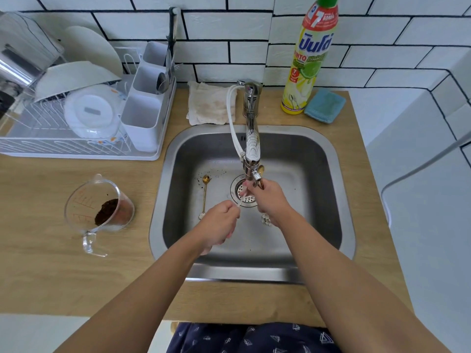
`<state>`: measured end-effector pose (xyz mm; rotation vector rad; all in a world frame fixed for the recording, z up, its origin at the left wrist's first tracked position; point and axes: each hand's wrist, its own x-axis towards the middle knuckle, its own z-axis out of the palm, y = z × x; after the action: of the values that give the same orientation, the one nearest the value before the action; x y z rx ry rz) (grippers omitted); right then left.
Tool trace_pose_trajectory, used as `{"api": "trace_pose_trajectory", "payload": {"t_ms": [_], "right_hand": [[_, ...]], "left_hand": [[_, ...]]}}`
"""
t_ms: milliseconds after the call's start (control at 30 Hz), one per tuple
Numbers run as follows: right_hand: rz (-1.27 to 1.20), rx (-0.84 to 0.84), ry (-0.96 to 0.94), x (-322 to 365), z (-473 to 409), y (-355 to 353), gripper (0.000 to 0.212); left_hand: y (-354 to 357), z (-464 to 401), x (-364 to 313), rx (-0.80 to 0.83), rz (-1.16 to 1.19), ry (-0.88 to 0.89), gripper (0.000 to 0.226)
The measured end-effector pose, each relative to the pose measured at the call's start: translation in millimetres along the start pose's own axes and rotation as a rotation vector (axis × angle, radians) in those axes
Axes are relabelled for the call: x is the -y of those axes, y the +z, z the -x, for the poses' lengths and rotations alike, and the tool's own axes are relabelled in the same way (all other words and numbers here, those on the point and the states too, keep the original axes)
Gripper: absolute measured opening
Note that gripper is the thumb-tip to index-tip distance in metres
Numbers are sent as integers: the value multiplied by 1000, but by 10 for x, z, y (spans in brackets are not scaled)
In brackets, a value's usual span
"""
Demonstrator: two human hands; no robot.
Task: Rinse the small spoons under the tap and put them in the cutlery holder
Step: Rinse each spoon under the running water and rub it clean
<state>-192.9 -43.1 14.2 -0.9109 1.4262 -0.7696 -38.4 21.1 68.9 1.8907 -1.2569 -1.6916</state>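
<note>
Left hand [221, 220] pinches a pale spoon [242, 197] by its handle under the tap [252, 149]; right hand [267, 197] rubs its bowl. Rub both faces clean before reaching for the cutlery holder [145, 108]; a gold spoon [205, 194] waits in the sink [318, 174].

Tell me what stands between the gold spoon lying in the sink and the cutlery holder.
Nothing visible blocks it. The gold spoon lies bare on the sink floor, left of the drain. The cutlery holder sits up-left on the counter, past the sink's rim, its near compartment open on top.
</note>
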Motion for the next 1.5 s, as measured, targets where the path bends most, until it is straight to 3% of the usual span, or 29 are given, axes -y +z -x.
{"api": "trace_pose_trajectory", "payload": {"t_ms": [133, 233, 367, 467, 600, 700, 833, 933, 1067, 1167, 1233, 1333, 1400, 1500], "right_hand": [[8, 131, 8, -13, 104, 77, 33], [-160, 42, 62, 24, 45, 30, 8], [-364, 64, 122, -20, 60, 20, 16], [-512, 136, 78, -48, 108, 3, 8], [-386, 27, 62, -14, 118, 12, 28], [-287, -55, 100, -17, 119, 78, 20], [-89, 28, -24, -157, 211, 122, 17], [-8, 30, -50, -211, 249, 146, 34], [-123, -154, 14, -128, 118, 49, 17], [-70, -62, -45, -118, 152, 56, 13], [37, 32, -86, -144, 208, 86, 28], [-104, -62, -36, -80, 164, 49, 12], [-175, -124, 25, -47, 123, 10, 15], [-79, -21, -42, -76, 165, 49, 21]], "left_hand": [[-41, 22, -29, 92, 162, -37, 22], [-91, 83, -12, 234, 328, -67, 27], [-198, 73, 6, 295, 507, -113, 27], [-243, 57, 31, 332, 638, -115, 31], [-209, 40, 41, 261, 325, -28, 36], [-159, -1, 46, 125, 84, 60, 35], [-128, -25, 94, 45, -29, 108, 31], [-105, -47, 94, 38, -88, 106, 32], [-77, -45, 96, 56, -100, 112, 31], [-66, -60, 80, 56, -27, 82, 31], [-70, -65, 59, 66, 39, 58, 32], [-78, -42, 52, 110, 122, 52, 30], [-98, -22, 55, 129, 145, 56, 29], [-112, -29, 55, 122, 171, 40, 30]]}}
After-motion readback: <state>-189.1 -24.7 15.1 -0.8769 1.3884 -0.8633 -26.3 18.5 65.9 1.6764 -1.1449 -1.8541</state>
